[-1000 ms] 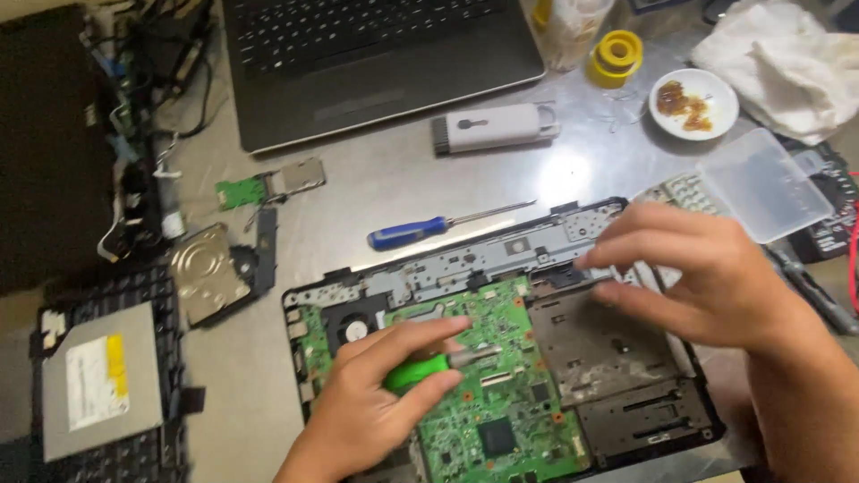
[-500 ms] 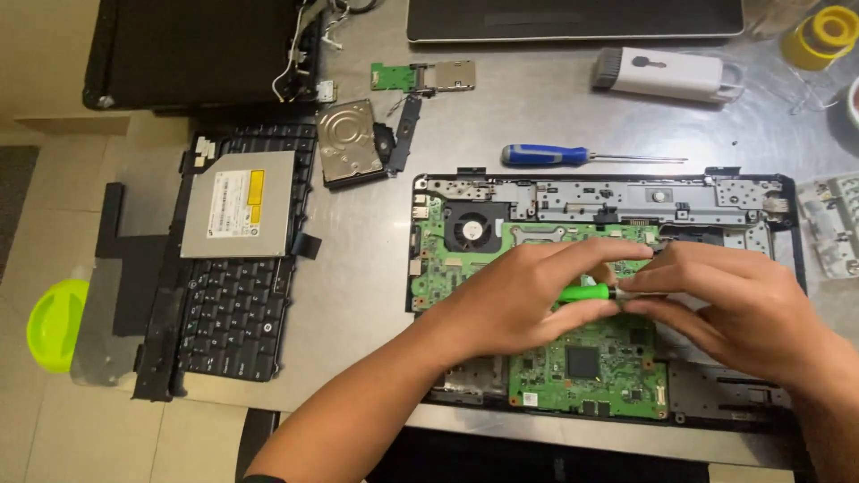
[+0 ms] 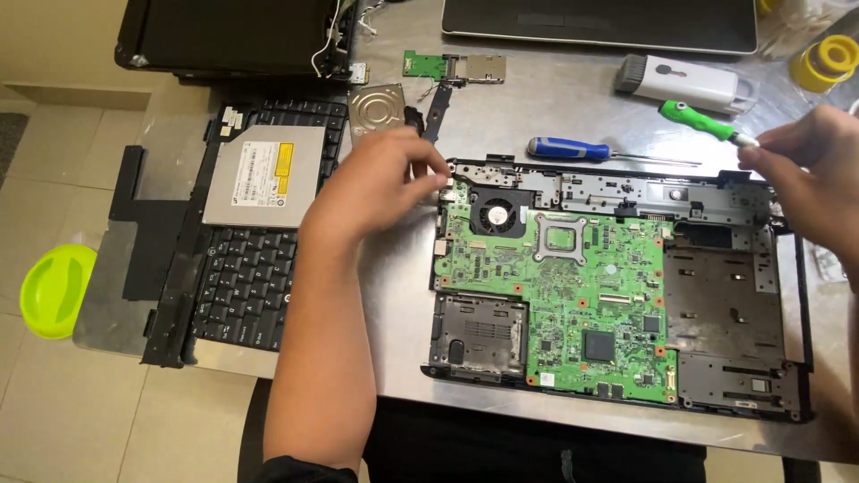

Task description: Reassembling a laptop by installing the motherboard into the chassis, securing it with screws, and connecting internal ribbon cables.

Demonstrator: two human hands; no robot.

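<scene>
An opened laptop base (image 3: pixel 795 358) lies on the metal table, its green motherboard (image 3: pixel 573 295) and black fan (image 3: pixel 497 215) exposed. My left hand (image 3: pixel 376 188) reaches to the base's top-left corner, fingertips pinched together against it; whether they hold anything is hidden. My right hand (image 3: pixel 805 170) is at the base's top-right corner and grips a green-handled screwdriver (image 3: pixel 698 119) by its shaft end, handle pointing up and left. A blue-handled screwdriver (image 3: pixel 568 148) lies just behind the base.
A detached keyboard (image 3: pixel 237 286) with a silver optical drive (image 3: pixel 264 174) on it lies at left. Behind it are a hard drive (image 3: pixel 376 107), a small green board (image 3: pixel 429 64), a white device (image 3: pixel 684 80), a yellow roll (image 3: pixel 828 58), another laptop (image 3: pixel 599 22) and a black screen panel (image 3: pixel 233 36). A green lid (image 3: pixel 54 291) lies on the floor.
Both hands left the middle of the motherboard. My left hand moved to the base's top-left corner; my right hand carried the green screwdriver to the top-right corner.
</scene>
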